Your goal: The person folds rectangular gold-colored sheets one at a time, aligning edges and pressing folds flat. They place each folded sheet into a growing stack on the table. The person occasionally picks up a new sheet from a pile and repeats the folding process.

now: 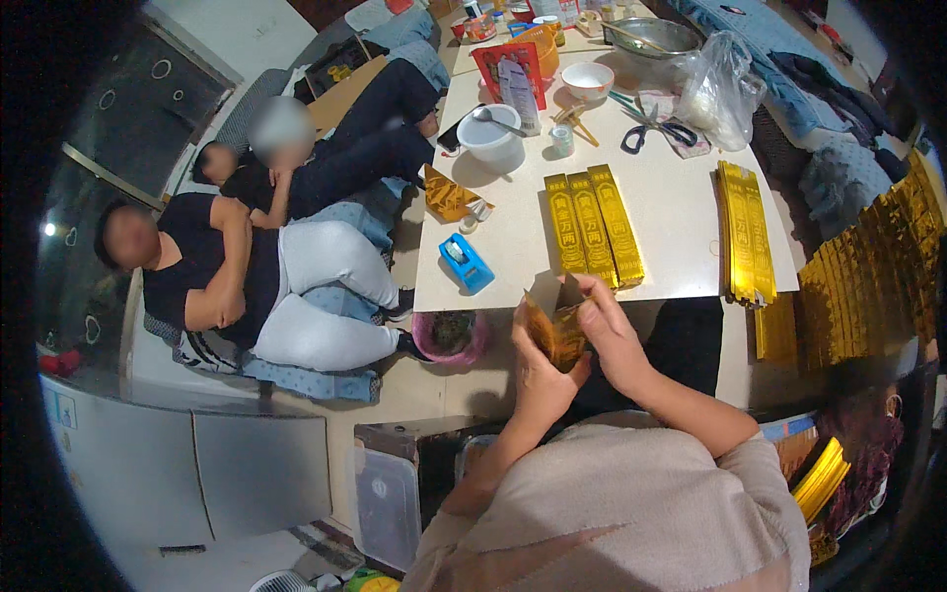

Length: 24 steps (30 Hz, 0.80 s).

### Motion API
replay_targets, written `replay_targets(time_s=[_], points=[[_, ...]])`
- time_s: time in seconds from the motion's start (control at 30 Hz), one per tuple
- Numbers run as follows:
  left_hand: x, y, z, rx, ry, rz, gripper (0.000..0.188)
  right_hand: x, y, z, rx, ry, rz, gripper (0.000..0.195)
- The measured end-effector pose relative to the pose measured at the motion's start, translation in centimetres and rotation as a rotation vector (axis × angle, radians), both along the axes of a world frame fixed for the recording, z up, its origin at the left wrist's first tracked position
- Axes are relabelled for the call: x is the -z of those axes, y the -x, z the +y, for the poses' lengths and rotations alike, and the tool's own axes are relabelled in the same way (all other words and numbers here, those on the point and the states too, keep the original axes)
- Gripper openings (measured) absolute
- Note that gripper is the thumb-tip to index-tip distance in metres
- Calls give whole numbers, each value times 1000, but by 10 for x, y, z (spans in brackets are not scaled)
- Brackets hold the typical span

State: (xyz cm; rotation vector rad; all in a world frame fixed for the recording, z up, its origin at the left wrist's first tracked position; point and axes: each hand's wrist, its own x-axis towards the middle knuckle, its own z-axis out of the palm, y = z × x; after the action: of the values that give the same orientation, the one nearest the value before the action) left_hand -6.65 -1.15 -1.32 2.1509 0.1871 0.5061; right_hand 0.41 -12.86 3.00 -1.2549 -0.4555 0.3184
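Between my two hands, in front of the table's near edge, is a partly folded gold foil paper piece (556,333) with raised flaps. My left hand (544,370) holds it from the left and below. My right hand (612,333) grips its right side with thumb and fingers. Just beyond, three long gold printed boxes (592,226) lie side by side on the white table (673,244). A stack of flat gold printed strips (743,233) lies at the table's right edge. To the left are a blue tape dispenser (466,263) and a crumpled piece of gold foil (450,196).
Farther back stand a white tub with a spoon (491,137), a small jar (561,139), scissors (657,135), a bowl (587,80) and a plastic bag (718,96). People sit on a sofa at left. A pink bin (449,337) stands below the table; gold sheets (873,259) hang at right.
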Motion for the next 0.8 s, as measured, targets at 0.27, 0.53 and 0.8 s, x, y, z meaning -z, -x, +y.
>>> replay_targets(time_s=[0.27,0.53,0.8], points=[[21,18,11,31,165,202,103,1,-8,8,-109,-19,48,35],[7,20,6,140,260,243,103,-4,0,8,-97,22,219,27],[16,23,-4,-9,-101,-124,94,26,10,16,-20,-16,231,26]])
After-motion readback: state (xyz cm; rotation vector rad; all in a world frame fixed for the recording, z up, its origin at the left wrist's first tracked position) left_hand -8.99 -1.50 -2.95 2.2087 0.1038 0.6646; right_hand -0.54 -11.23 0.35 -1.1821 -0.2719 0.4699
